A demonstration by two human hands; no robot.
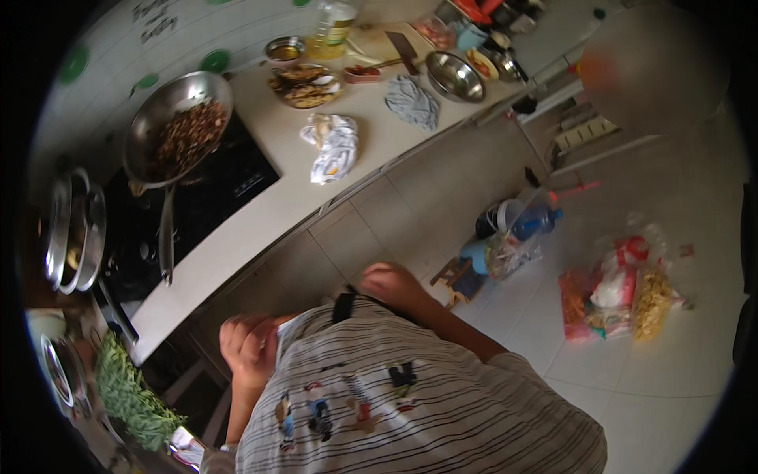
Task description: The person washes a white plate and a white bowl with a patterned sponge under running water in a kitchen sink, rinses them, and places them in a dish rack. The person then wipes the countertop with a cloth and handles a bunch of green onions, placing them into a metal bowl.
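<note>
My left hand has curled fingers and rests against the side of a striped shirt; whether it grips the cloth is hidden. Close to the dark strap at the waist is my right hand, its fingers bent and their tips out of sight. Ahead on the black cooktop sits a steel frying pan holding browned, chopped food. The pan's handle points toward me, apart from both hands. A crumpled white cloth lies on the counter beside the cooktop.
Along the counter stand an oil bottle, a plate of fried food, a cleaver, a grey cloth and a steel bowl. Leafy greens lie left. Bagged food and a small wooden stool occupy the floor.
</note>
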